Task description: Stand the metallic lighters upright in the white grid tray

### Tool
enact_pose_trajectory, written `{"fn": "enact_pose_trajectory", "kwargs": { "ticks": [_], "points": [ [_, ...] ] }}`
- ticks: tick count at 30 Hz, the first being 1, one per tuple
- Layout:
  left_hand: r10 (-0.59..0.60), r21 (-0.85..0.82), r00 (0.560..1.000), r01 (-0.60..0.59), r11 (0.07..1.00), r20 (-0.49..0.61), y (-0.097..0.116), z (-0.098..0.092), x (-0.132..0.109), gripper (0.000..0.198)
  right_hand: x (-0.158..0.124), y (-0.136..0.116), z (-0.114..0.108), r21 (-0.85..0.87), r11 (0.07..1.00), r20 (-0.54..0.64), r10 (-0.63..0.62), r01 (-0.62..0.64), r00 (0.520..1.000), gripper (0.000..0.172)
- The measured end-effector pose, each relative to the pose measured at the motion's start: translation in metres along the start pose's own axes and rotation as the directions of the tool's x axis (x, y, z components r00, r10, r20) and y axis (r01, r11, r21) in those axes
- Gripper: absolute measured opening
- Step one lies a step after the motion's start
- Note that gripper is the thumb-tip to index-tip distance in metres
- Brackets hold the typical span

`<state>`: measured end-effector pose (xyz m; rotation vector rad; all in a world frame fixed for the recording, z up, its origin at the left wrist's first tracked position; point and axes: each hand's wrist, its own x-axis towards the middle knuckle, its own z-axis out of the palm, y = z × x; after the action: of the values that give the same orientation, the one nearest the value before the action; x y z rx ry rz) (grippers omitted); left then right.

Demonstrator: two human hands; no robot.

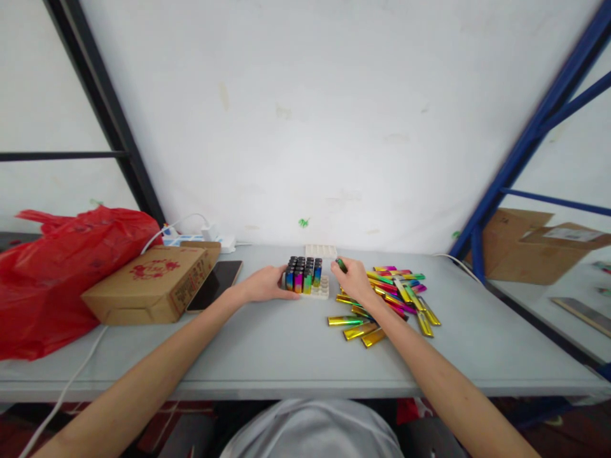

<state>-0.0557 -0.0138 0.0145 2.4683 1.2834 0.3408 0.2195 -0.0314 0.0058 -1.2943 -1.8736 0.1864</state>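
Note:
A white tray (pixel 324 291) with round holes stands in the middle of the table. Several shiny rainbow-coloured lighters (pixel 298 280) stand upright in it, black tops up, while holes on its right side show bare. My left hand (pixel 267 284) is closed around the tray's left end, thumb along the front; its other fingers are partly hidden behind. Just right of the tray, my right hand (pixel 352 277) pinches one lighter (pixel 340 265), tilted, its dark green end showing. A loose pile of gold, green and pink lighters (pixel 405 296) lies beside and beneath my right forearm.
Another white tray (pixel 321 250) lies against the wall. At left are a phone (pixel 217 286), a cardboard box (pixel 147 283), a red plastic bag (pixel 71 273) and a power strip (pixel 224 242) with a white cable. A blue metal frame (pixel 525 140) rises at right.

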Motion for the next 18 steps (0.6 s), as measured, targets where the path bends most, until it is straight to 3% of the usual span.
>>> {"fn": "enact_pose_trajectory", "kwargs": {
  "ticks": [7, 12, 15, 18],
  "points": [
    [-0.021, 0.002, 1.0, 0.021, 1.0, 0.009, 0.001, -0.001, -0.001, 0.072, -0.002, -0.001, -0.004, 0.076, 0.996, 0.134, -0.047, 0.037, 0.99, 0.038],
    [-0.026, 0.035, 1.0, 0.025, 0.999, 0.016, 0.005, -0.003, -0.001, 0.075, -0.002, -0.005, -0.009, -0.127, 0.961, 0.171, -0.221, 0.244, 0.96, 0.039],
    [-0.028, 0.034, 0.999, 0.027, 0.999, 0.021, 0.006, -0.004, -0.001, 0.075, -0.002, -0.006, -0.012, -0.196, 0.955, 0.209, -0.18, 0.221, 0.961, 0.042],
    [-0.029, 0.032, 0.999, 0.028, 0.999, 0.017, 0.005, -0.003, -0.001, 0.076, -0.002, -0.005, -0.012, -0.14, 0.974, 0.186, -0.149, 0.176, 0.971, 0.046]
  ]
}}
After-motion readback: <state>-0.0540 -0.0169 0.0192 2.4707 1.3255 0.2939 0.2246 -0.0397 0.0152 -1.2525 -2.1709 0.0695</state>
